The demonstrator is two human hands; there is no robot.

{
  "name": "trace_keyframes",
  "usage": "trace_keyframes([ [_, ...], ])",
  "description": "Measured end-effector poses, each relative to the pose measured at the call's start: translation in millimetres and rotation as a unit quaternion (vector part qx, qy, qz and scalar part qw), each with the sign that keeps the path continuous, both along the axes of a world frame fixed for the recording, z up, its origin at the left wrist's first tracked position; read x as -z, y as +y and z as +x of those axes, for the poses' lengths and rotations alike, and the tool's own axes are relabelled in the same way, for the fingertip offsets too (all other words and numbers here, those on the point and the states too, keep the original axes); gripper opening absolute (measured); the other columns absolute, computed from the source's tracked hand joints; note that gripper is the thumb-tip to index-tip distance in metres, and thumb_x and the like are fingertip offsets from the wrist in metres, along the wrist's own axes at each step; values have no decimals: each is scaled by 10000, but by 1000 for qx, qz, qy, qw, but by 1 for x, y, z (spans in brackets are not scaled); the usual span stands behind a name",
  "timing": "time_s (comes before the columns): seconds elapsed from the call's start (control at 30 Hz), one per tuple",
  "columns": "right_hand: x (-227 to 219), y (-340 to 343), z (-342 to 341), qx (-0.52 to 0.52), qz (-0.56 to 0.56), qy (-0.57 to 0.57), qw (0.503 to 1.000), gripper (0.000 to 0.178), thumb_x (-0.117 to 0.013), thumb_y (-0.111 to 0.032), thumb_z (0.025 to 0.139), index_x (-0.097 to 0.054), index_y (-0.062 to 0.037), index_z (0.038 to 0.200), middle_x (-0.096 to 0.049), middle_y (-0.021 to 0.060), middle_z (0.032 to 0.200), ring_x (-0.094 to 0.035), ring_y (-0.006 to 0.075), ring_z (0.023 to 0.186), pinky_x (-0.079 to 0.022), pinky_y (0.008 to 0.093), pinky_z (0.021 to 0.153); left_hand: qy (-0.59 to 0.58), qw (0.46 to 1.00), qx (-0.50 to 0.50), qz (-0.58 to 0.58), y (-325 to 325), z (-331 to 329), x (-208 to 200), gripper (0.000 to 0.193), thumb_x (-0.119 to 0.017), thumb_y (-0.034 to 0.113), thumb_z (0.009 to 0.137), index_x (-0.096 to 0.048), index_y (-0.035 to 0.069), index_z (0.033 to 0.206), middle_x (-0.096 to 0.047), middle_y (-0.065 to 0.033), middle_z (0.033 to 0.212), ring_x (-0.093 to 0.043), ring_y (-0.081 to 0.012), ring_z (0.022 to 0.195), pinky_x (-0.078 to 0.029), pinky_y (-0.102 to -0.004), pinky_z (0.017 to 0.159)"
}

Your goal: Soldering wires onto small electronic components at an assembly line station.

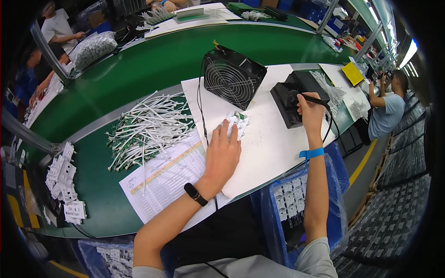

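My left hand (223,155) lies with fingers spread and stretched over a small group of white plastic parts (242,125) on the white board (266,153). A bit of green circuit board (238,115) shows among these parts; what lies under the fingers is hidden. My right hand (310,111) is closed round the black handle of a soldering iron (311,98), whose cable loops down on the right. The iron points into a black box-shaped stand (286,104), and its tip is not visible. A black fan with a wire guard (232,81) stands tilted beyond my left hand.
White wires with green boards (150,127) form a heap at left, beside a printed sheet (162,185). White plastic parts (62,173) are piled at far left. Blue lined bins (340,217) sit below the edge. A green conveyor (157,65) runs behind; other people work nearby.
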State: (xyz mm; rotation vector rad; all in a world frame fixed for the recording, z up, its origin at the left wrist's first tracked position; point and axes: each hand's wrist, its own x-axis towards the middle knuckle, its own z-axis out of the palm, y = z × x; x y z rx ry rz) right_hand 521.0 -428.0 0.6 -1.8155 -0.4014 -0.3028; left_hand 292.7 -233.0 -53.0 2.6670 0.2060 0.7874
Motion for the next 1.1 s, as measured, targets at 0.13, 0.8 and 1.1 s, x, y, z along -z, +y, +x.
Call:
trace_keyframes([
  [0.13,-3,-7,-9,-21,8,50,998,256,-758,-156,932,-639,21,1076,-651,39,712,-563,76,570,-428,236,495,3,1000,5,-6,-1,0,1,453,-670,142,929,-592,-40,1336,-511,-241,1419,-519,-362,1217,-518,-416,983],
  [0.8,37,-13,-109,-117,-179,-112,970,191,-605,-98,958,-668,38,840,-587,112,654,-512,156,571,-388,316,548,75,974,-49,-206,155,-156,-165,473,-799,160,824,-692,-9,1253,-707,-220,1215,-685,-318,1148,-520,-372,1017],
  [1.1,47,-13,-104,-170,-213,-103,956,262,-510,-147,976,-635,32,830,-608,196,704,-599,315,625,-423,398,598,99,905,-413,13,438,-153,-39,883,-828,323,790,-423,43,1523,-465,-321,1477,-508,-459,1322,-408,-618,1066],
])
